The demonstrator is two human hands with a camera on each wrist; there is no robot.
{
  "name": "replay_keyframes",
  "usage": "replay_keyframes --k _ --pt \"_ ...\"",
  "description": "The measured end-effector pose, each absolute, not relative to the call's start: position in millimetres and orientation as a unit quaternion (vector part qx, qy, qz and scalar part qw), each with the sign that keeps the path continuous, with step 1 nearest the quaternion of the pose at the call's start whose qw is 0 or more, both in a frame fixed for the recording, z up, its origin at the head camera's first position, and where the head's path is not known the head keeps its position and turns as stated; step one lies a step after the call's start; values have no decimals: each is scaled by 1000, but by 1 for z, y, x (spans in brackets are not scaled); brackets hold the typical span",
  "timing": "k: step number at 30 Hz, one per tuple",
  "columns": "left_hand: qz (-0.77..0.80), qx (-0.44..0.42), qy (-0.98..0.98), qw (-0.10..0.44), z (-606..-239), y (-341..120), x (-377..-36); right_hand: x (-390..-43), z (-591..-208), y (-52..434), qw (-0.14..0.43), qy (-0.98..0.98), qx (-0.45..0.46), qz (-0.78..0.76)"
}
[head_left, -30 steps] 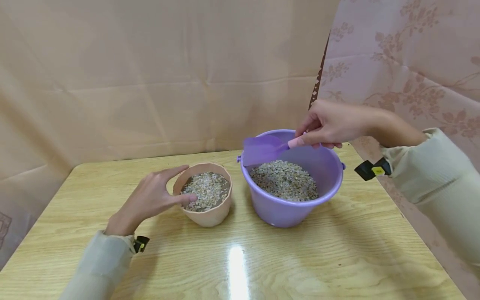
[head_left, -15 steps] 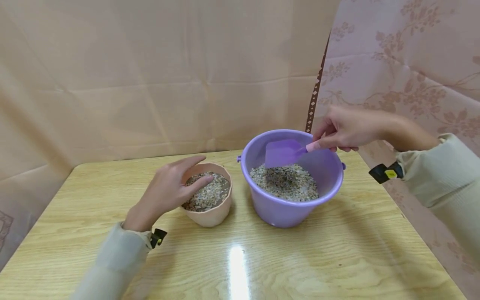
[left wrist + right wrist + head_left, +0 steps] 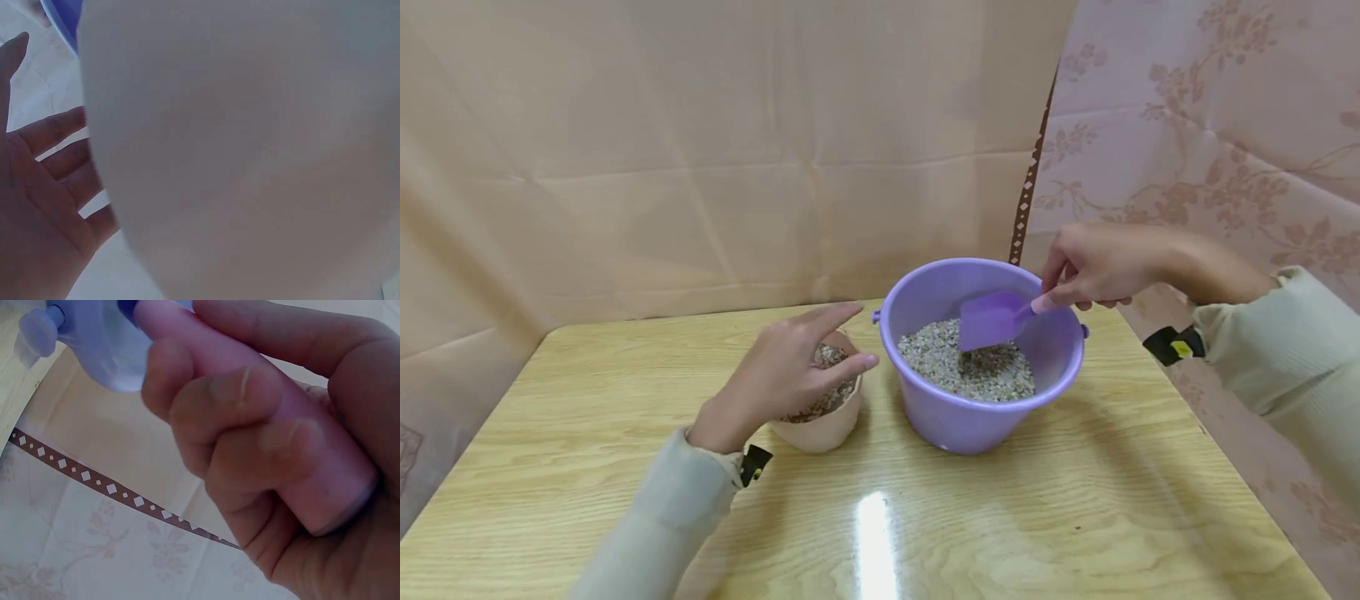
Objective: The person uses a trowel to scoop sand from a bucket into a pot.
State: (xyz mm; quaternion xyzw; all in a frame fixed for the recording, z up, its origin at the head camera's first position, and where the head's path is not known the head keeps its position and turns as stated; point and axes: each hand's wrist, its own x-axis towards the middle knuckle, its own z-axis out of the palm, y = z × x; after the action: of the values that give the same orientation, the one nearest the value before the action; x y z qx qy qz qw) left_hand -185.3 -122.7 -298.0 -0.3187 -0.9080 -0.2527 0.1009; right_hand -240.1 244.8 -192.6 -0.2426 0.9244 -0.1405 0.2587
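Observation:
My right hand [image 3: 1097,262] grips the pink handle [image 3: 269,419] of a small purple shovel [image 3: 988,321], fingers wrapped round it. The shovel's blade is tilted down inside a purple bucket [image 3: 970,429], its lower edge right at the pale gravel [image 3: 940,358]. Left of the bucket stands a peach-coloured pot [image 3: 823,435] with gravel in it. My left hand [image 3: 782,367] hovers over this pot, thumb and fingers spread, holding nothing, and hides much of its rim. In the left wrist view the open palm [image 3: 37,212] shows beside a large blurred pale surface.
Both containers stand on a wood-grain table [image 3: 1000,517]. A beige cloth [image 3: 700,167] hangs behind it, and a pink floral cloth [image 3: 1210,150] covers the right side. Lugs stick out from the bucket's sides.
The right hand has moved right and down, taking the shovel from the bucket's left rim to the gravel inside. My left hand has shifted right across the pot.

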Motion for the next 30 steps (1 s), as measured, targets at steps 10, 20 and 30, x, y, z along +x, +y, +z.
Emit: replay_keyframes --k 10,20,30 --pt "-203 -298 -929 83 -292 -105 -182 -242 -184 241 282 922 -255 -77" --pt "-201 -315 -925 64 -290 -96 -182 -241 -181 234 292 923 -247 -38" --pt "-218 -322 -920 50 -292 -92 -184 -240 -184 226 286 924 -253 -7"
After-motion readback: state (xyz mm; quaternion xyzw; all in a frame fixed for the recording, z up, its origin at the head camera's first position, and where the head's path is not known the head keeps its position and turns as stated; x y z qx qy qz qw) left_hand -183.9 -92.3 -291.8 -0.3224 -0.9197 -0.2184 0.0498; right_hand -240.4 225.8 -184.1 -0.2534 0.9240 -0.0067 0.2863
